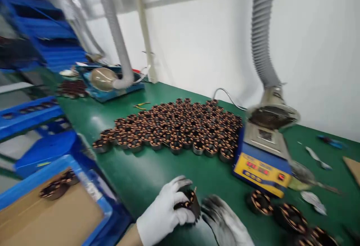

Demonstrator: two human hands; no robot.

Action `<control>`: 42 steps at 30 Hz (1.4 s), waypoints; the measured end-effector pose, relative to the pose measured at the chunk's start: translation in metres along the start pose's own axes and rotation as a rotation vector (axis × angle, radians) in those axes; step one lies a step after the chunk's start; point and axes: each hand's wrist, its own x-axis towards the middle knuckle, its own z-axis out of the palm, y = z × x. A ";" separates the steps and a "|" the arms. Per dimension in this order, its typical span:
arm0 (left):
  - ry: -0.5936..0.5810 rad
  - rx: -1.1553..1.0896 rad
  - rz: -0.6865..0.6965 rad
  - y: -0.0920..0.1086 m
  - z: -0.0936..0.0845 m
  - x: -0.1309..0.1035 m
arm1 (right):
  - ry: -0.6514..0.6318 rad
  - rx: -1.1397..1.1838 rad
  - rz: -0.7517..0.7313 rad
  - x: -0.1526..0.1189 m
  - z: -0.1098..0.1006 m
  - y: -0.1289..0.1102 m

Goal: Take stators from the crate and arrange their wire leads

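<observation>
My left hand (168, 208), in a white glove, grips a black ring-shaped part with copper windings (192, 204) above the green table. Its fingers wrap over the part's left side. Just to the right of that part is my right hand (223, 219), in a white glove with dark, dirty fingers; motion blurs them, and whether they hold anything is unclear. A thin dark wire runs down beside this hand. Several similar wound parts (260, 202) lie at the lower right.
Many wound rings (176, 146) cover the middle of the green table (146, 178). A blue and yellow device (261, 167) stands right, below a grey hose (263, 32). At lower left, a blue-rimmed tray (105, 216) holds a few rings.
</observation>
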 end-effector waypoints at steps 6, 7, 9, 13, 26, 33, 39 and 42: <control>-0.147 -0.353 0.147 0.047 0.057 0.029 | -0.058 0.192 0.098 -0.027 -0.004 -0.008; -0.137 -0.288 0.208 0.048 0.062 0.029 | -0.035 0.239 0.087 -0.029 -0.007 -0.009; -0.132 -0.197 0.311 0.050 0.066 0.029 | -0.016 0.292 0.075 -0.029 -0.015 -0.009; -0.086 -0.369 0.235 0.058 0.061 0.039 | -0.086 0.319 0.100 -0.026 -0.021 -0.005; -0.246 -0.599 -0.068 0.056 0.059 0.041 | -0.186 0.299 0.126 -0.022 -0.021 0.001; 0.048 -0.900 -0.181 0.070 0.070 0.057 | -0.193 0.274 0.100 -0.020 -0.020 0.003; 0.126 -1.163 -0.386 0.065 0.066 0.056 | -0.159 0.309 0.130 -0.022 -0.018 0.001; 0.018 -0.995 -0.425 0.078 0.072 0.051 | -0.100 0.316 0.043 -0.023 -0.014 0.004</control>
